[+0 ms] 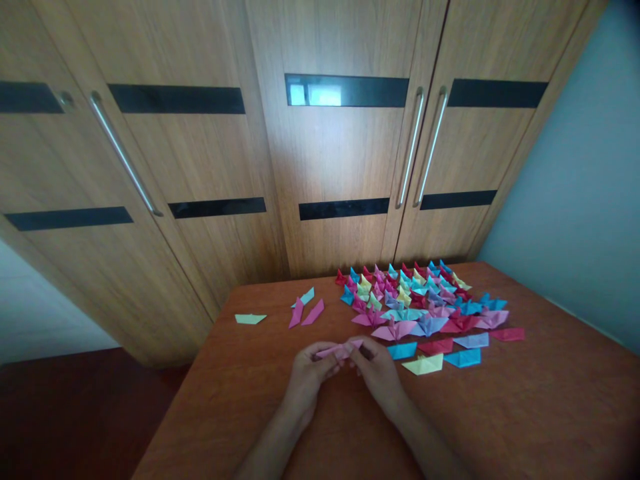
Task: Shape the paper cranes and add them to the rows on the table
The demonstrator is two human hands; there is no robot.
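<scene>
A folded pink origami paper (341,351) is held just above the table between my two hands. My left hand (311,373) pinches its left end between thumb and fingers. The right end is gripped the same way by my right hand (374,368). Part of the paper is hidden behind the thumbs. Close to my right hand lie flat folded pieces, among them a blue one (403,351) and a yellow one (424,364). Behind these stand rows of colourful origami cranes (394,329).
The brown wooden table (225,413) holds everything. At its back left lie a pale green folded strip (250,319), pink folded strips (313,312) and a light blue one (307,296). A wooden wardrobe (340,160) stands behind, and a pale blue wall (575,213) rises at right.
</scene>
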